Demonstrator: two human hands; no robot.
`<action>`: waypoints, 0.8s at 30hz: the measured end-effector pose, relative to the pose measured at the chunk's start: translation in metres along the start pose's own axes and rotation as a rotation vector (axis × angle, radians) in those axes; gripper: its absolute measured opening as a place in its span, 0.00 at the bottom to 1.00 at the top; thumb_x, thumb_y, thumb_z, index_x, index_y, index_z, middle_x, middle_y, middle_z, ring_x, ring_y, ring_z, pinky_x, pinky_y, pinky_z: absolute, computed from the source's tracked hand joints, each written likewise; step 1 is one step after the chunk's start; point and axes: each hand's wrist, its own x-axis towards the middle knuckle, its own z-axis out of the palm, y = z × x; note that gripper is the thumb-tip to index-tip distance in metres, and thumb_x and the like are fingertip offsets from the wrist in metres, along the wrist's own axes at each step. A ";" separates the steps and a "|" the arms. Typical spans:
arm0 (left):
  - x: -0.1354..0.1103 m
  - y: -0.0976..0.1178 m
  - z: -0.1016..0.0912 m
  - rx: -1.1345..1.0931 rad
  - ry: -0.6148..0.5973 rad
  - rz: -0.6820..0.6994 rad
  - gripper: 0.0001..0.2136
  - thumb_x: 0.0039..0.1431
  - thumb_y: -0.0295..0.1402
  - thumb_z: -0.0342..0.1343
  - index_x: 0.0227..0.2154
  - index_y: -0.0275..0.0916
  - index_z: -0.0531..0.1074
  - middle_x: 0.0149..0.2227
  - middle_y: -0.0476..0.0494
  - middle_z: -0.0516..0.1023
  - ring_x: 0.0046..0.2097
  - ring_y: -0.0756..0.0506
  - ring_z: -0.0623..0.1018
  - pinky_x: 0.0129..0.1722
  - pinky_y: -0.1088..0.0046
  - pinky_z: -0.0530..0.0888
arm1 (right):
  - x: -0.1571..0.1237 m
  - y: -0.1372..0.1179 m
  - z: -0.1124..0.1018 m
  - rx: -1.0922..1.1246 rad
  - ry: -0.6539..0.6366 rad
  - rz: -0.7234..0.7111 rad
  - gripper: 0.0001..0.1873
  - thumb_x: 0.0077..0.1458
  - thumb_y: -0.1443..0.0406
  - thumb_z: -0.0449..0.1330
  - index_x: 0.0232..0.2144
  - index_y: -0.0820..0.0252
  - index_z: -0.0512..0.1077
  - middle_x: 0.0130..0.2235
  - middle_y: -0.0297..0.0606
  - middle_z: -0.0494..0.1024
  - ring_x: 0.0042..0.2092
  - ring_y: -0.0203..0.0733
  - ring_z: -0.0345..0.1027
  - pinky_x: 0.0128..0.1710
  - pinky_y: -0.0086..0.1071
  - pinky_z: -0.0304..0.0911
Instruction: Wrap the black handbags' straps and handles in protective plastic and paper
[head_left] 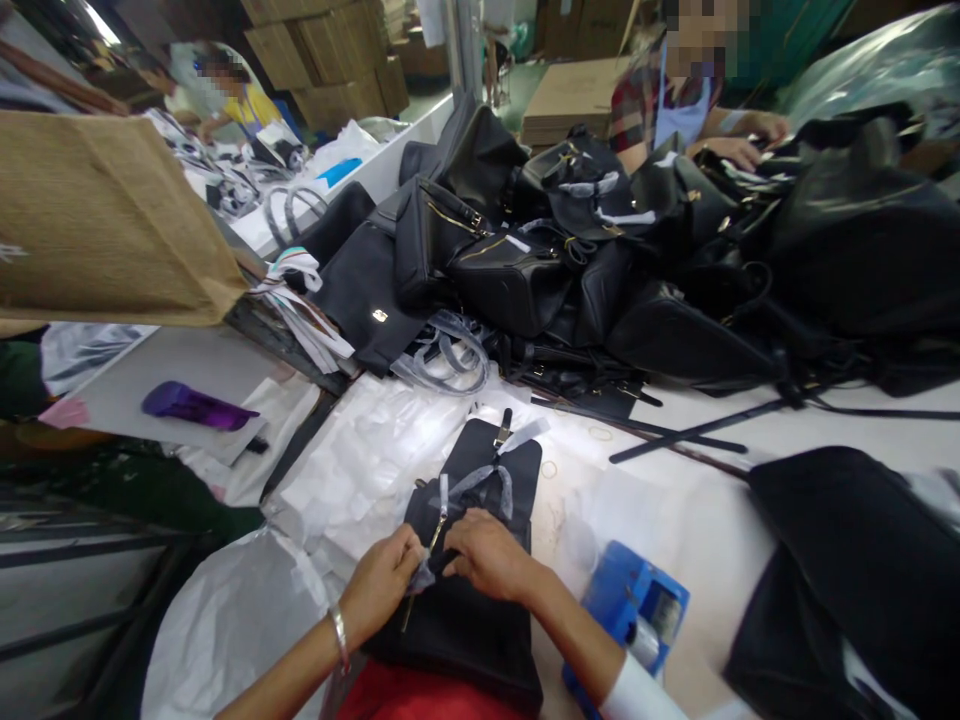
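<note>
A black backpack (480, 640) lies on the table right in front of me, its top flap (469, 455) folded away toward the far side. Its gold zipper (438, 530) runs between my hands. My left hand (381, 582) is closed in a pinch on a piece of clear plastic wrap (422, 574) beside the zipper. My right hand (491, 555) has its fingers curled onto the bag at the zipped opening; its fingertips are partly hidden. Plastic-wrapped strips (504, 490) and a buckle (502, 434) lie on the flap.
Black bags (517, 280) are heaped across the back. A blue tape dispenser (626, 610) stands to my right, with another black bag (855, 570) beyond. White wrapping sheets (360, 440), a purple bottle (196, 405) and a brown box (105, 220) are leftward. Co-workers (675, 110) work behind.
</note>
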 end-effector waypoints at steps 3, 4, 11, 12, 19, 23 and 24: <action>0.004 0.002 0.000 0.025 -0.017 0.004 0.11 0.61 0.37 0.43 0.26 0.41 0.63 0.23 0.53 0.69 0.28 0.48 0.71 0.29 0.74 0.62 | -0.001 0.004 -0.002 0.034 0.014 -0.016 0.18 0.50 0.60 0.65 0.45 0.51 0.70 0.45 0.34 0.76 0.49 0.43 0.66 0.56 0.41 0.47; 0.005 0.003 -0.001 0.036 -0.025 0.004 0.11 0.61 0.38 0.43 0.26 0.41 0.63 0.23 0.53 0.68 0.28 0.48 0.71 0.29 0.75 0.62 | -0.001 0.006 -0.003 0.020 -0.004 -0.017 0.19 0.49 0.59 0.65 0.45 0.50 0.70 0.44 0.34 0.76 0.49 0.44 0.66 0.57 0.43 0.46; 0.013 0.008 -0.015 0.143 -0.033 0.019 0.12 0.63 0.39 0.40 0.28 0.42 0.62 0.24 0.53 0.70 0.30 0.47 0.72 0.30 0.74 0.62 | 0.014 0.024 -0.013 -0.051 -0.026 0.006 0.16 0.46 0.56 0.67 0.36 0.57 0.74 0.37 0.36 0.78 0.41 0.44 0.69 0.46 0.36 0.55; 0.015 0.010 -0.017 0.149 -0.030 0.024 0.12 0.63 0.39 0.40 0.28 0.42 0.62 0.24 0.53 0.70 0.30 0.47 0.72 0.30 0.74 0.62 | 0.017 0.024 -0.014 -0.027 0.009 0.021 0.16 0.46 0.56 0.67 0.36 0.57 0.74 0.38 0.36 0.78 0.41 0.43 0.69 0.43 0.33 0.56; 0.036 0.020 -0.016 0.223 0.000 0.068 0.10 0.62 0.36 0.41 0.28 0.42 0.63 0.26 0.51 0.71 0.31 0.46 0.72 0.31 0.73 0.63 | 0.041 0.008 -0.010 -0.005 0.043 -0.031 0.14 0.48 0.56 0.66 0.32 0.59 0.73 0.34 0.37 0.78 0.39 0.43 0.70 0.40 0.32 0.55; 0.041 0.014 -0.017 0.222 -0.018 0.047 0.10 0.62 0.37 0.42 0.27 0.42 0.63 0.24 0.51 0.71 0.30 0.46 0.73 0.31 0.73 0.63 | 0.033 0.024 -0.018 0.002 0.032 -0.025 0.23 0.45 0.53 0.67 0.42 0.57 0.71 0.40 0.37 0.77 0.44 0.45 0.69 0.49 0.38 0.53; 0.041 0.012 -0.018 0.204 -0.022 0.031 0.11 0.62 0.38 0.42 0.26 0.42 0.63 0.24 0.52 0.71 0.29 0.47 0.73 0.31 0.74 0.63 | 0.030 0.030 -0.021 -0.025 0.022 -0.016 0.25 0.45 0.53 0.68 0.43 0.56 0.70 0.40 0.38 0.77 0.44 0.46 0.68 0.50 0.40 0.52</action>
